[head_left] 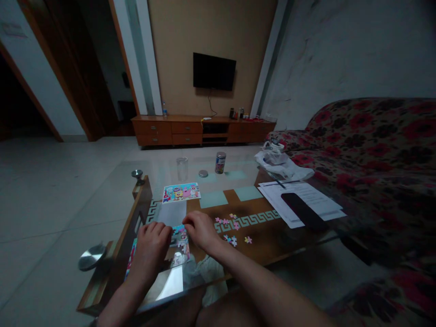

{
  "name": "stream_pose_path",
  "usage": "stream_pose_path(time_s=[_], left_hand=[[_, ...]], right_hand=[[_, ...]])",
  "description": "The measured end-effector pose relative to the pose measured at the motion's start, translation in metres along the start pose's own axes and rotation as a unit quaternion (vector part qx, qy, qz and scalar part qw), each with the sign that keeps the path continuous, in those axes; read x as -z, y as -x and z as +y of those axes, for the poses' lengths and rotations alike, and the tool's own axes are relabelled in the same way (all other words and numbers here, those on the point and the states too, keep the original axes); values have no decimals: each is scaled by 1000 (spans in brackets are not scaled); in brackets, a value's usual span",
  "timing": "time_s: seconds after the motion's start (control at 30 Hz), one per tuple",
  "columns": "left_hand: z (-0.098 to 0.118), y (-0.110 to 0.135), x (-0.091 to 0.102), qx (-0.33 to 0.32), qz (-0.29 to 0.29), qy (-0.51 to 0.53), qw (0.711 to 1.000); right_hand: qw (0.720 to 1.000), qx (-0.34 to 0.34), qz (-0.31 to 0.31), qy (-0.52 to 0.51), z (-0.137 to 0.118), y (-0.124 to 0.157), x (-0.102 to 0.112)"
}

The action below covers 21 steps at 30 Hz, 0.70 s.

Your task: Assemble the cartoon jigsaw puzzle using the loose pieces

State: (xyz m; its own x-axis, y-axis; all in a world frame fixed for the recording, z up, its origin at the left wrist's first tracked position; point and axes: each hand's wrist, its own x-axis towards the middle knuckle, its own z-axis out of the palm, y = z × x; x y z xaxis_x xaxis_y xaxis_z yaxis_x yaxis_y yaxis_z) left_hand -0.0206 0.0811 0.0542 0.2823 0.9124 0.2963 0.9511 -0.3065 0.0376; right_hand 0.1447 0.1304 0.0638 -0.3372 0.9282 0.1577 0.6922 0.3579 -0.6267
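Note:
A partly assembled cartoon jigsaw puzzle (180,243) lies at the near edge of the glass-topped coffee table (218,268). My left hand (151,245) rests curled at its left side, and my right hand (200,229) presses down at its upper right. Any piece between my fingers is hidden. A colourful picture card (181,193) lies farther along the table, beyond a pale grey sheet (172,212). To the right of my right hand are scattered loose pink and blue puzzle pieces (231,229).
A drinking glass (182,168), a metal lid (203,173) and a tin can (220,162) stand on the table. Papers (299,202), a black slab (301,211) and a plastic bag (282,165) lie at its right. A floral sofa (368,159) runs alongside.

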Motion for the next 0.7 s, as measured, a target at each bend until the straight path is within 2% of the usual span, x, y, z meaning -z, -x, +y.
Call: stream_pose_path(time_s=[0.1,0.17,0.27,0.37,0.43,0.53,0.6,0.7], left_hand=[[19,1,-1,-34,50,10,998],[38,2,-7,-72,64,15,995],[66,3,-21,-132,49,3,990],[80,7,-34,-132,25,11,991],[81,14,-37,-117,24,23,993],[79,30,-35,-115,35,39,992],[81,44,-36,-126,54,53,989],[87,62,-43,-161,102,54,980]], right_hand=[[995,-2,90,-37,16,6,28],[988,-38,139,-50,35,14,50],[973,-115,186,-72,66,27,78],[965,-142,205,-81,87,39,92],[971,-143,178,-72,93,46,94],[989,-129,74,-11,94,53,89],[991,-123,7,46,92,56,83],[990,-108,-41,86,87,59,73]])
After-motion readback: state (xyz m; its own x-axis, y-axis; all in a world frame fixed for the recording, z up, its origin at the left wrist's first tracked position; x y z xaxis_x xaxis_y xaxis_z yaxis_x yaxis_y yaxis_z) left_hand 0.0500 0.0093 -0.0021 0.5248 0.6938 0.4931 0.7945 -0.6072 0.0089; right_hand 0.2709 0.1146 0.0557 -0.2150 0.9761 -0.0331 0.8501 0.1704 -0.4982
